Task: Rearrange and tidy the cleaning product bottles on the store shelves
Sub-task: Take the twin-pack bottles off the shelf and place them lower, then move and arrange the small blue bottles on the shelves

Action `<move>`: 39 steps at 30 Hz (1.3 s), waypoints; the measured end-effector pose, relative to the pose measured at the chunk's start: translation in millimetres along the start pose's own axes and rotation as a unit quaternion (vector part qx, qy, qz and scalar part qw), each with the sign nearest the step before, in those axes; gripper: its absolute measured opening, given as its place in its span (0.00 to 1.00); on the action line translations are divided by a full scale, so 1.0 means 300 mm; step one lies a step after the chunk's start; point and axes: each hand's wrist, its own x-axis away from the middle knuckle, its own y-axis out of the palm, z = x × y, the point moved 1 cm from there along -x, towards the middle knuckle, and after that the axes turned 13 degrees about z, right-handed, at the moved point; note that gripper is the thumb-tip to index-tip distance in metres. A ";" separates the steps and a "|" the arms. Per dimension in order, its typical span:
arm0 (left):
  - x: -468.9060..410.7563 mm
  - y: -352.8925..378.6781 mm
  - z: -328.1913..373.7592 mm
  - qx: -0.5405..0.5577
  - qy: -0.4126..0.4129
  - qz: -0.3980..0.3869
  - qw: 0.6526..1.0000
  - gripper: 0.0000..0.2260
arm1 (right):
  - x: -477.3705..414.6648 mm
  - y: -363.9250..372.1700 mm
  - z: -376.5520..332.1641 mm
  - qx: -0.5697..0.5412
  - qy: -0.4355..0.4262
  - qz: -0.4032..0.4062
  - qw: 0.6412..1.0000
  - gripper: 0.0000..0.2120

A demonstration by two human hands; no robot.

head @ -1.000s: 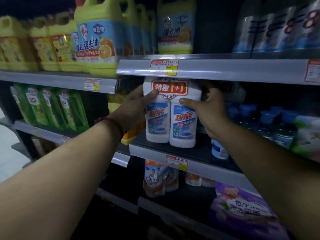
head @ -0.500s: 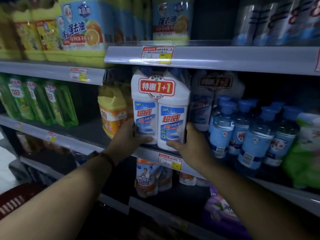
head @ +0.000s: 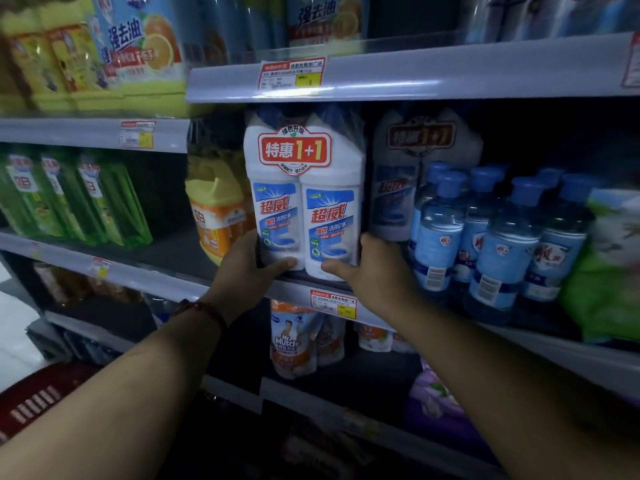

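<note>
The grey metal store shelf (head: 156,275) ran across the view, its front rail sloping down to the right. A row of clear plastic bottles with blue caps (head: 502,244) crowded its right half. At the shelf's front edge stood the shrink-wrapped twin-pack of white plastic cleaner bottles (head: 304,202) under a red "1+1" banner, upright, long axis vertical, labels facing out. A second, dimmer white twin-pack (head: 394,188) sat just behind and to its right, and a squat yellow plastic jug with an orange label (head: 214,216) stood just to its left. The left hand (head: 249,271) and right hand (head: 374,271) clasped the front pack low on opposite sides, fingers wrapped out of sight round it, each thumb (head: 282,263) laid across a bottle's base. Both hands were equally near, with the pack rising straight above them. Any slide would likely be steered from the base, and held so low the tall pack could tip. A small white-and-yellow price tag (head: 334,303) hung on the rail beneath.
</note>
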 end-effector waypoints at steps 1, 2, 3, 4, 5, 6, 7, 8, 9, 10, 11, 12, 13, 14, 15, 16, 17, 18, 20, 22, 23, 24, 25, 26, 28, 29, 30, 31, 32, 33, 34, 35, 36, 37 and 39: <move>0.001 -0.005 0.008 -0.087 -0.003 0.003 0.996 0.21 | -0.002 -0.008 -0.010 0.000 0.004 -0.015 1.000 0.22; 0.004 -0.011 0.020 -0.187 -0.009 0.008 0.982 0.22 | -0.006 -0.019 -0.021 0.006 0.006 -0.036 0.999 0.21; 0.009 -0.017 0.040 -0.270 -0.010 0.017 0.963 0.23 | -0.010 -0.036 -0.034 0.019 0.004 -0.060 0.998 0.21; 0.017 -0.026 0.065 -0.327 0.001 0.029 0.945 0.22 | -0.011 -0.059 -0.051 0.036 -0.004 -0.084 0.996 0.22; 0.027 -0.038 0.097 -0.359 0.025 0.043 0.932 0.21 | -0.007 -0.089 -0.068 0.050 -0.015 -0.102 0.993 0.22; 0.038 -0.054 0.137 -0.368 0.061 0.054 0.926 0.19 | 0.003 -0.124 -0.085 0.060 -0.031 -0.112 0.991 0.21; 0.049 -0.075 0.181 -0.355 0.098 0.057 0.928 0.18 | 0.015 -0.165 -0.100 0.070 -0.051 -0.115 0.990 0.21; 0.061 -0.097 0.226 -0.325 0.131 0.052 0.935 0.15 | 0.031 -0.209 -0.115 0.084 -0.076 -0.112 0.987 0.21; 0.074 -0.119 0.273 -0.289 0.157 0.039 0.944 0.13 | 0.049 -0.256 -0.128 0.099 -0.100 -0.107 0.984 0.20; 0.086 -0.137 0.321 -0.260 0.176 0.021 0.949 0.12 | 0.065 -0.304 -0.139 0.111 -0.125 -0.103 0.981 0.21; 0.101 -0.147 0.371 -0.241 0.190 -0.003 0.952 0.13 | 0.082 -0.352 -0.147 0.117 -0.145 -0.100 0.977 0.22; 0.119 -0.151 0.423 -0.233 0.199 -0.026 0.951 0.15 | 0.098 -0.400 -0.152 0.121 -0.161 -0.099 0.974 0.24; 0.136 -0.151 0.470 -0.236 0.205 -0.041 0.949 0.17 | 0.112 -0.448 -0.153 0.127 -0.172 -0.099 0.972 0.25; 0.153 -0.149 0.511 -0.242 0.211 -0.047 0.946 0.20 | 0.125 -0.497 -0.152 0.134 -0.180 -0.098 0.970 0.27; 0.169 -0.146 0.549 -0.242 0.217 -0.044 0.945 0.21 | 0.137 -0.544 -0.150 0.140 -0.182 -0.097 0.968 0.29; 0.185 -0.144 0.583 -0.235 0.225 -0.037 0.945 0.22 | 0.149 -0.590 -0.146 0.141 -0.181 -0.092 0.969 0.30; 0.198 -0.140 0.615 -0.224 0.232 -0.030 0.946 0.22 | 0.158 -0.635 -0.140 0.138 -0.177 -0.085 0.971 0.30; 0.207 -0.134 0.641 -0.214 0.236 -0.027 0.947 0.22 | 0.165 -0.678 -0.133 0.131 -0.173 -0.074 0.973 0.30; 0.220 -0.117 0.690 -0.205 0.238 -0.026 0.949 0.22 | 0.175 -0.756 -0.113 0.127 -0.163 -0.049 0.977 0.29; 0.223 -0.091 0.728 -0.191 0.234 -0.026 0.953 0.22 | 0.175 -0.819 -0.086 0.130 -0.159 -0.021 0.979 0.28; 0.223 -0.076 0.747 -0.186 0.228 -0.027 0.955 0.22 | 0.172 -0.843 -0.071 0.129 -0.158 -0.008 0.979 0.26; 0.221 -0.058 0.765 -0.180 0.218 -0.032 0.959 0.23 | 0.167 -0.862 -0.055 0.126 -0.155 0.002 0.980 0.25; 0.220 -0.040 0.781 -0.175 0.206 -0.037 0.962 0.23 | 0.163 -0.874 -0.039 0.123 -0.146 0.011 0.981 0.24; 0.219 -0.020 0.795 -0.168 0.195 -0.040 0.965 0.22 | 0.158 -0.883 -0.022 0.118 -0.133 0.020 0.984 0.24; 0.220 0.024 0.810 -0.151 0.163 -0.041 0.974 0.19 | 0.148 -0.885 0.014 0.109 -0.103 0.036 0.988 0.24; 0.220 0.049 0.805 -0.138 0.137 -0.042 0.980 0.18 | 0.143 -0.879 0.029 0.103 -0.086 0.041 0.990 0.24; 0.220 0.077 0.789 -0.128 0.110 -0.043 0.985 0.17 | 0.140 -0.870 0.045 0.094 -0.064 0.041 0.993 0.24; 0.220 0.103 0.768 -0.122 0.081 -0.040 0.988 0.18 | 0.137 -0.856 0.060 0.084 -0.041 0.040 0.995 0.23; 0.220 0.132 0.744 -0.117 0.060 -0.039 0.991 0.21 | 0.135 -0.838 0.075 0.075 -0.020 0.037 0.996 0.22; 0.216 0.167 0.718 -0.108 0.051 -0.041 0.992 0.25 | 0.132 -0.818 0.091 0.071 0.000 0.032 0.997 0.21; 0.208 0.200 0.691 -0.097 0.043 -0.046 0.993 0.28 | 0.131 -0.796 0.105 0.070 0.014 0.026 0.997 0.20; 0.205 0.229 0.668 -0.079 0.028 -0.046 0.995 0.29 | 0.128 -0.772 0.119 0.075 0.022 0.019 0.997 0.18; 0.199 0.252 0.653 -0.060 0.010 -0.050 0.997 0.29 | 0.127 -0.749 0.132 0.081 0.026 0.014 0.996 0.16; 0.197 0.272 0.641 -0.048 -0.002 -0.046 0.998 0.29 | 0.127 -0.725 0.145 0.085 0.031 0.011 0.996 0.14; 0.202 0.306 0.627 -0.024 -0.014 -0.039 0.999 0.30 | 0.135 -0.678 0.169 0.097 0.030 0.007 0.995 0.12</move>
